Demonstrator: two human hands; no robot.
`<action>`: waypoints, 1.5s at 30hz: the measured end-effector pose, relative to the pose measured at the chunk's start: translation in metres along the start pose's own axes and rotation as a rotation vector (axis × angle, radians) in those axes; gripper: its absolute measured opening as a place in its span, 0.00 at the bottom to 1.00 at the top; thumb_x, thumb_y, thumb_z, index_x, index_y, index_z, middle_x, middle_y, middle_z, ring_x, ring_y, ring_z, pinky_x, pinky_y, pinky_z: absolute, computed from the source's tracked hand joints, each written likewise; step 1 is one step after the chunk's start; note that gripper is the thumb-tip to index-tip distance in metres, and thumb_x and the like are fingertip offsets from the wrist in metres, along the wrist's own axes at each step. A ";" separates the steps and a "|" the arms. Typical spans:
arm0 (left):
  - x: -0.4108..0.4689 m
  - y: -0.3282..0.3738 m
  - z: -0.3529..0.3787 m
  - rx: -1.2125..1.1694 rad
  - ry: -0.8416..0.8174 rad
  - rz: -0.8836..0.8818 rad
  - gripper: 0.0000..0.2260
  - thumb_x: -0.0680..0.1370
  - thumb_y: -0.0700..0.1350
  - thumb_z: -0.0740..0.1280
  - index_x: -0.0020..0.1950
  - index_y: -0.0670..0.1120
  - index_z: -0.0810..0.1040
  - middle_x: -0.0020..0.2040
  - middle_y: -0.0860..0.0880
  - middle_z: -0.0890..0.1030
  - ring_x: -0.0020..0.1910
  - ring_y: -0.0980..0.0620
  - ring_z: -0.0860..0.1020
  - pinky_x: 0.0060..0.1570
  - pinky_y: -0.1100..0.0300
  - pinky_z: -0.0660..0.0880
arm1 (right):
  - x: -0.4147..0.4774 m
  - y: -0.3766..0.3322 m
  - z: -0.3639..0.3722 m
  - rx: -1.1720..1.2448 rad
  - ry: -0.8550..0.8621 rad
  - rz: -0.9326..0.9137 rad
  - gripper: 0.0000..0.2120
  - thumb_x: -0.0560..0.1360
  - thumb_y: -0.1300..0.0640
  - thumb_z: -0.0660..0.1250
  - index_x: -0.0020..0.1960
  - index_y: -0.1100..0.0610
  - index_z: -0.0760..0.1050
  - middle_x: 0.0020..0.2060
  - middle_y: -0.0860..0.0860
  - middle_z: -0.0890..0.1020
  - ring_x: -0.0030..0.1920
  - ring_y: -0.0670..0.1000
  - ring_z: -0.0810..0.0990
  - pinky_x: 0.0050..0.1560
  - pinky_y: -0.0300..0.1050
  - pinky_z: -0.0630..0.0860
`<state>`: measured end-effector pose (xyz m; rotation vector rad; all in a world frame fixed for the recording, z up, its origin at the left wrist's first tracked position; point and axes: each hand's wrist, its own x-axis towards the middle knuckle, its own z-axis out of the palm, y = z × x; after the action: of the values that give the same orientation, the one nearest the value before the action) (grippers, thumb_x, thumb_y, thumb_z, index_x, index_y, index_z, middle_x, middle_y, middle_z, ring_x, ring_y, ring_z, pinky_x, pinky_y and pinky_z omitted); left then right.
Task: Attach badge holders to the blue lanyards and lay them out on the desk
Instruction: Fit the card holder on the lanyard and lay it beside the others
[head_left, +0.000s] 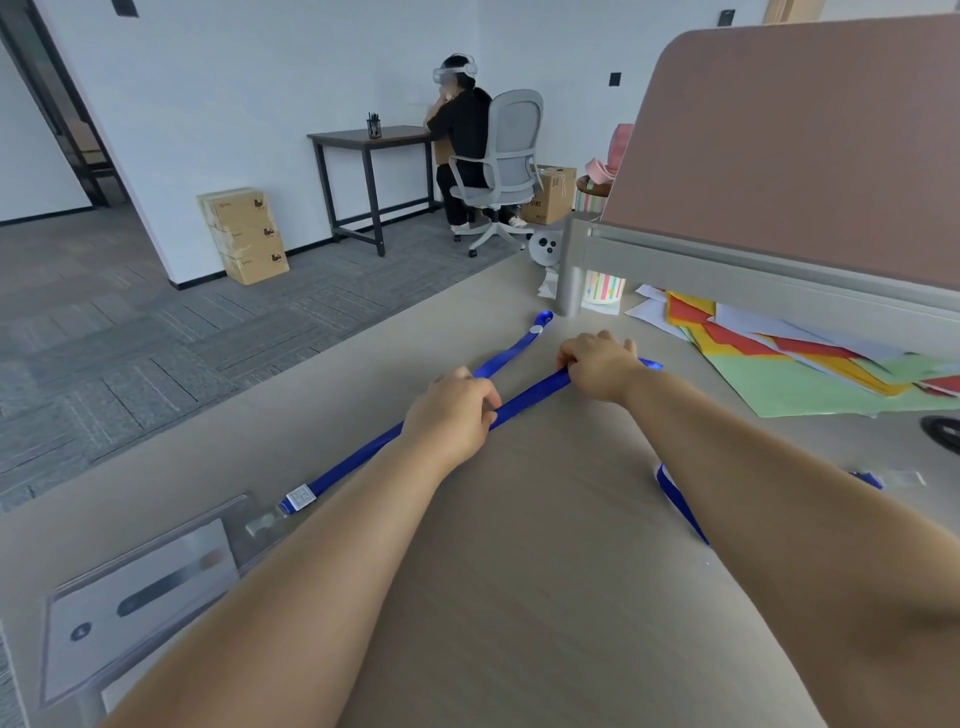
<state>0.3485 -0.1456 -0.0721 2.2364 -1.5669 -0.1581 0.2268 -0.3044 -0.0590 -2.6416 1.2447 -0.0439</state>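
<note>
From the head camera, the surface (545, 571) is a pale beige, matt laminate with a faint grain. Across it lies the blue lanyard (358, 454), a flat, woven ribbon with a slight sheen. It runs as one doubled band from a white rectangular buckle (301, 498) at the near left up to the left hand (452, 410). There it splits into two arms, like a Y. One arm runs on to a looped end with a small round white tag, near a grey metal post. The other arm leads to the right hand (597, 366).

The left hand's fingers are curled and pinch the ribbon where the two arms part. The right hand's fingers are curled down over the far arm, gripping it against the surface, and a short blue tip shows beyond the knuckles.

Below the buckle, a metal clip joins the lanyard to the badge holder (140, 597). It is a clear, glossy plastic rectangle with rounded corners and a dark slot, and it lies flat at the near left corner.

A second blue ribbon (680, 501) shows beside the right forearm, partly hidden by it.

Loose sheets of coloured paper (779, 374) in green, red, yellow and white fan out under a dusty-pink fabric partition (805, 145).
</note>
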 end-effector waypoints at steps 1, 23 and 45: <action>0.000 0.000 0.001 0.060 0.021 0.006 0.10 0.78 0.45 0.62 0.58 0.48 0.76 0.58 0.48 0.73 0.58 0.48 0.72 0.48 0.57 0.70 | 0.003 -0.001 0.004 -0.037 0.015 0.004 0.14 0.76 0.63 0.52 0.53 0.50 0.73 0.59 0.53 0.73 0.64 0.56 0.64 0.71 0.63 0.52; -0.008 -0.020 -0.013 0.244 -0.127 0.200 0.12 0.78 0.42 0.58 0.59 0.49 0.76 0.56 0.49 0.73 0.55 0.47 0.73 0.52 0.53 0.72 | 0.000 -0.011 0.022 0.043 0.072 -0.107 0.16 0.79 0.51 0.53 0.64 0.52 0.69 0.66 0.51 0.70 0.67 0.54 0.66 0.67 0.54 0.63; -0.013 -0.033 -0.006 0.125 -0.016 0.216 0.14 0.80 0.45 0.58 0.63 0.51 0.75 0.57 0.49 0.75 0.55 0.47 0.75 0.50 0.56 0.71 | 0.025 -0.005 0.012 -0.193 0.222 0.064 0.20 0.74 0.67 0.54 0.61 0.55 0.73 0.62 0.57 0.70 0.63 0.58 0.68 0.62 0.53 0.67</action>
<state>0.3747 -0.1224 -0.0807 2.1419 -1.8594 -0.0163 0.2487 -0.3181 -0.0713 -2.8207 1.4704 -0.2241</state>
